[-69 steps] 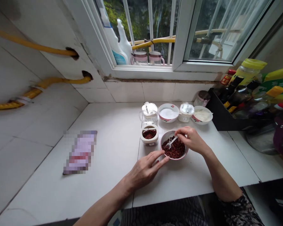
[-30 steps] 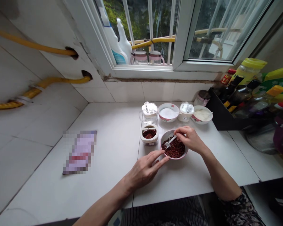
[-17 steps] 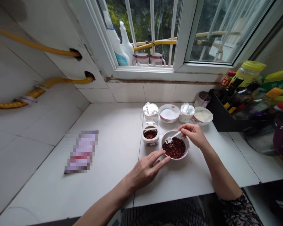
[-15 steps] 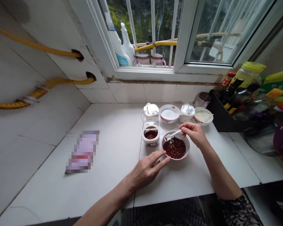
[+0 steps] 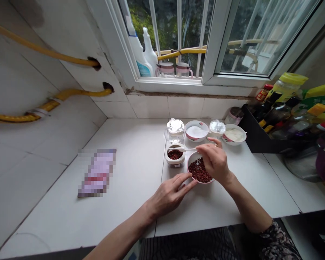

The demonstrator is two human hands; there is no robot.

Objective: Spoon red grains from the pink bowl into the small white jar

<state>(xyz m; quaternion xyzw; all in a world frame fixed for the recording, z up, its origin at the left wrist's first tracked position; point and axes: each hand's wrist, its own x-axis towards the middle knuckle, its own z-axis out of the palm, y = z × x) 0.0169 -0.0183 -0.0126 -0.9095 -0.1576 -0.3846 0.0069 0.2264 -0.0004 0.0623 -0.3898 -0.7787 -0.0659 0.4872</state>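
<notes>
My right hand (image 5: 214, 160) pinches the handle of a small white spoon (image 5: 188, 149). The spoon reaches left over the mouth of a white seasoning jar (image 5: 175, 161) with dark red peppercorn-like grains inside; what its scoop carries is too small to tell. Beneath that hand stands a pink-rimmed bowl (image 5: 189, 171) of the same grains (image 5: 199, 171), its right side partly covered by the hand. My left hand (image 5: 169, 193) rests fingertips against the bowl's near left rim, fingers stretched and apart. Raised behind the jar is its clear-and-white lid (image 5: 175, 131).
Behind stand a bowl of white powder (image 5: 196, 131), another white seasoning jar (image 5: 217, 128) and a bowl of pale grains (image 5: 234, 135). A black box of bottles (image 5: 256, 139) is at right. A pixelated purple packet (image 5: 99, 173) lies left on the white counter (image 5: 135, 151).
My right hand has moved left and nearer, carrying the spoon from above the bowl to over the jar. My left hand keeps its place at the bowl. The view has shifted slightly.
</notes>
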